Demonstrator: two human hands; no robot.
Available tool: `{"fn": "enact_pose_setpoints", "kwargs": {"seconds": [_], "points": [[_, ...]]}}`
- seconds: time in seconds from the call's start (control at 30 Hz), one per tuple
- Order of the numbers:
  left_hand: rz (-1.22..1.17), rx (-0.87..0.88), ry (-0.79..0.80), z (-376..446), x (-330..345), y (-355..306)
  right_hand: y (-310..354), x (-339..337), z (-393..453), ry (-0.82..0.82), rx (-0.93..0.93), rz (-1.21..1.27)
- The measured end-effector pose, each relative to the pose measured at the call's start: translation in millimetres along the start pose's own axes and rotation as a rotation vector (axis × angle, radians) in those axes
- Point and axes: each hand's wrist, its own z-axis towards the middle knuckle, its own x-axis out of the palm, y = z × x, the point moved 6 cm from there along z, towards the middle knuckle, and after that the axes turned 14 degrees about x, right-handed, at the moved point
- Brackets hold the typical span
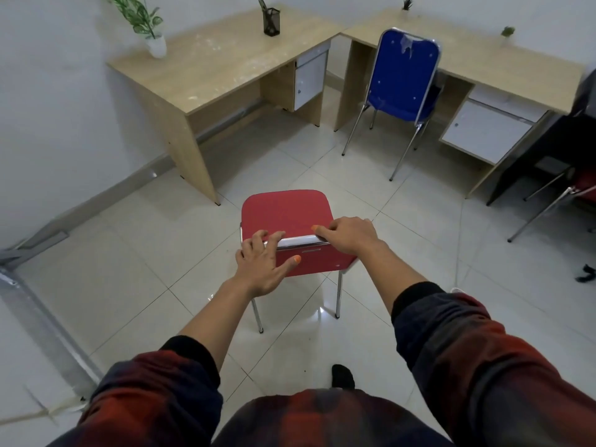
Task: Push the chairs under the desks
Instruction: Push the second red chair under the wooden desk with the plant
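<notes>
My left hand (261, 264) and right hand (350, 235) both grasp the red chair (285, 209) by its back rail. It stands mid-floor, well short of the far-left desk (219, 59) (blue chair (403, 75) looks parked). Next I'd push it forward-left, squared to the opening.

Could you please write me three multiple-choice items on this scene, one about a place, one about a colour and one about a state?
1. The pen holder stands on: A the left desk; B a shelf; C a windowsill.
2. The right desk has a chair in front of it, coloured: A red; B blue; C black.
3. The red chair is: A tucked under a desk; B upright and held at its backrest; C tipped over.

Answers:
1. A, the holder sits near that desktop's far edge.
2. B, the blue chair stands there.
3. B, the left hand and right hand hold its top rail, and it stands short of both desks.
</notes>
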Motion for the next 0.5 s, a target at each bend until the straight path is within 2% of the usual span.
{"fn": "enact_pose_setpoints", "kwargs": {"seconds": [0.17, 0.33, 0.5], "points": [[0.003, -0.015, 0.053, 11, -16, 22, 5, 2, 15, -0.025, -0.009, 0.045], [0.013, -0.076, 0.021, 24, -40, 49, 33, 2, 32, -0.090, 0.003, 0.084], [-0.046, -0.234, -0.006, 53, -57, 63, 44, -3, 44, -0.077, -0.023, 0.097]]}}
